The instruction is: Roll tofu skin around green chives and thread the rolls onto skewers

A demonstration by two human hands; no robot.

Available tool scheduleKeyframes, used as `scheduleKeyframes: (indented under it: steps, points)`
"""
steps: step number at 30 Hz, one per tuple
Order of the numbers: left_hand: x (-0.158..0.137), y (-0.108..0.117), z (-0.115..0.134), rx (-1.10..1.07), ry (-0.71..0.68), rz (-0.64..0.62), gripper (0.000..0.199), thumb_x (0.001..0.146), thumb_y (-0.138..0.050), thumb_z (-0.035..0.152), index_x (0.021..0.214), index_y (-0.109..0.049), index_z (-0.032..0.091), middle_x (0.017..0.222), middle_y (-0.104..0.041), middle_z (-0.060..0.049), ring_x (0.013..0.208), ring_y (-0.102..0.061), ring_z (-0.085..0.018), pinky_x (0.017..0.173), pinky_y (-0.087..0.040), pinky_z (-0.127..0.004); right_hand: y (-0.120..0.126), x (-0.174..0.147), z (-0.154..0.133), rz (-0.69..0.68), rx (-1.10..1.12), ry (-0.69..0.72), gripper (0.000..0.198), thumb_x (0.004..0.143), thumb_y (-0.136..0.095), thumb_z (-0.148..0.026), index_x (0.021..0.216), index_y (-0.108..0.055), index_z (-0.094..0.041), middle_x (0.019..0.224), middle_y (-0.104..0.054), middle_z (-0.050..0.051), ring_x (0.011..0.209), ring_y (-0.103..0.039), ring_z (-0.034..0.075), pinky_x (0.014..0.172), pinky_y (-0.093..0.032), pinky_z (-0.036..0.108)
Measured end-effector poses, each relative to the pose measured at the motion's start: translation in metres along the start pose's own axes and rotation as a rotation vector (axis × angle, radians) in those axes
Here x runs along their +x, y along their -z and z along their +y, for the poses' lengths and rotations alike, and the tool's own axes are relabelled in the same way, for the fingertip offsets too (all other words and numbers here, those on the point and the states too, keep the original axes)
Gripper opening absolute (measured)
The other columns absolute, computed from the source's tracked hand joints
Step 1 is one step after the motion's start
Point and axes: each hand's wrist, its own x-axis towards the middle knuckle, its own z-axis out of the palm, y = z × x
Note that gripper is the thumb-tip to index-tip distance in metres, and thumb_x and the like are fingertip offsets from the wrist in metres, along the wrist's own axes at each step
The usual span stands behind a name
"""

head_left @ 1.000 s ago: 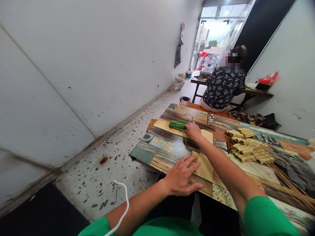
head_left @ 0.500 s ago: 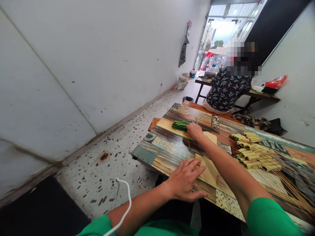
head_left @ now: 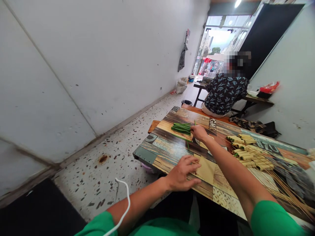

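Note:
My right hand [head_left: 199, 132] reaches across the table, fingers closed at the near end of a bunch of cut green chives [head_left: 180, 127]. How many stalks are in its grip is hidden. Closer to me, my left hand [head_left: 183, 173] is open, fingers spread, over the table's front edge. Its fingertips lie at the left side of a flat, yellowish tofu sheet [head_left: 207, 170]. To the right sit several tofu rolls [head_left: 246, 154] with green filling, threaded on thin wooden skewers [head_left: 283, 178].
The patterned wooden table [head_left: 169, 147] ends at a corner on the left. A clear plastic bag [head_left: 292, 177] lies by the skewers. Beyond, a person in a leaf-print shirt [head_left: 225, 93] sits on a bench at another table. A white cable [head_left: 128, 196] hangs near my left arm.
My view has tilted up slightly. My right hand has drawn a little back toward the near end of the chives, while my left hand stays by the tofu sheet.

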Motion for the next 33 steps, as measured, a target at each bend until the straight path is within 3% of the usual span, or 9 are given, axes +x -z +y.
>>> scheduleKeyframes:
  steps: [2, 4, 6, 11, 16, 19, 24, 28, 33]
  points:
    - [0.010, 0.019, -0.012, 0.048, 0.084, 0.170, 0.034, 0.096, -0.048, 0.041, 0.116, -0.067, 0.022, 0.121, -0.066, -0.012, 0.117, -0.056, -0.025, 0.104, -0.044, -0.047, 0.007, -0.010, 0.003, 0.022, 0.011, 0.014, 0.028, 0.090, -0.048, -0.019, 0.103, -0.073, -0.016, 0.103, -0.073, 0.011, 0.096, -0.066, 0.020, 0.078, -0.043, 0.025]
    - [0.025, 0.042, -0.023, 0.208, 0.208, 0.330, 0.032, 0.099, -0.042, 0.034, 0.107, -0.071, 0.022, 0.112, -0.070, -0.009, 0.110, -0.058, -0.024, 0.102, -0.045, -0.049, 0.016, -0.022, 0.004, 0.048, 0.031, 0.040, 0.028, 0.090, -0.049, -0.020, 0.105, -0.073, -0.017, 0.105, -0.073, 0.010, 0.096, -0.065, 0.020, 0.078, -0.043, 0.025]
    - [0.042, 0.060, -0.030, 0.417, 0.264, 0.349, 0.027, 0.098, -0.046, 0.033, 0.106, -0.071, 0.025, 0.117, -0.069, -0.006, 0.120, -0.052, -0.029, 0.107, -0.035, -0.060, 0.025, -0.035, 0.001, 0.072, 0.059, 0.084, 0.026, 0.089, -0.052, -0.021, 0.104, -0.073, -0.018, 0.104, -0.073, 0.009, 0.095, -0.065, 0.020, 0.078, -0.042, 0.024]
    - [0.066, 0.060, -0.029, 0.666, 0.110, 0.130, 0.030, 0.098, -0.048, 0.030, 0.126, -0.058, 0.024, 0.126, -0.064, -0.007, 0.134, -0.041, -0.031, 0.115, -0.016, -0.061, 0.043, -0.067, -0.007, 0.074, 0.173, 0.191, 0.022, 0.086, -0.056, -0.019, 0.096, -0.075, -0.016, 0.091, -0.075, 0.008, 0.080, -0.065, 0.017, 0.071, -0.041, 0.023]
    - [0.069, 0.048, -0.020, 0.732, 0.117, -0.050, 0.023, 0.100, -0.043, 0.025, 0.104, -0.065, 0.022, 0.090, -0.069, -0.005, 0.100, -0.057, -0.024, 0.103, -0.027, -0.051, 0.046, -0.088, -0.001, 0.009, 0.303, 0.220, 0.021, 0.082, -0.058, -0.016, 0.094, -0.075, -0.016, 0.085, -0.075, 0.004, 0.073, -0.064, 0.014, 0.068, -0.043, 0.021]
    - [0.077, 0.050, -0.012, 0.797, 0.105, -0.209, 0.026, 0.099, -0.042, 0.021, 0.091, -0.066, 0.019, 0.088, -0.069, -0.007, 0.092, -0.058, -0.022, 0.093, -0.032, -0.045, 0.044, -0.097, -0.001, 0.012, 0.239, 0.225, 0.022, 0.082, -0.061, -0.016, 0.099, -0.075, -0.019, 0.094, -0.074, 0.005, 0.081, -0.065, 0.016, 0.072, -0.045, 0.022]
    - [0.092, 0.053, -0.002, 0.775, 0.096, -0.345, 0.030, 0.099, -0.037, 0.018, 0.095, -0.067, 0.014, 0.091, -0.071, -0.010, 0.096, -0.061, -0.024, 0.088, -0.032, -0.041, 0.045, -0.107, -0.018, 0.065, 0.037, 0.233, 0.024, 0.086, -0.061, -0.027, 0.103, -0.075, -0.019, 0.107, -0.070, 0.012, 0.096, -0.064, 0.022, 0.075, -0.045, 0.025]
    - [0.099, 0.058, 0.000, 0.651, 0.144, -0.473, 0.033, 0.100, -0.035, 0.023, 0.095, -0.066, 0.015, 0.101, -0.071, -0.010, 0.097, -0.063, -0.023, 0.081, -0.037, -0.034, 0.044, -0.105, -0.020, 0.039, 0.066, 0.176, 0.023, 0.088, -0.058, -0.027, 0.090, -0.077, -0.015, 0.093, -0.073, 0.013, 0.085, -0.065, 0.020, 0.066, -0.042, 0.024]
    - [0.109, 0.067, -0.001, 0.531, 0.195, -0.453, 0.035, 0.098, -0.039, 0.027, 0.087, -0.070, 0.015, 0.088, -0.072, -0.007, 0.085, -0.064, -0.020, 0.074, -0.039, -0.028, 0.039, -0.098, -0.007, -0.008, 0.468, 0.111, 0.015, 0.079, -0.067, -0.021, 0.068, -0.074, -0.015, 0.053, -0.063, 0.000, 0.050, -0.053, 0.009, 0.051, -0.035, 0.020]
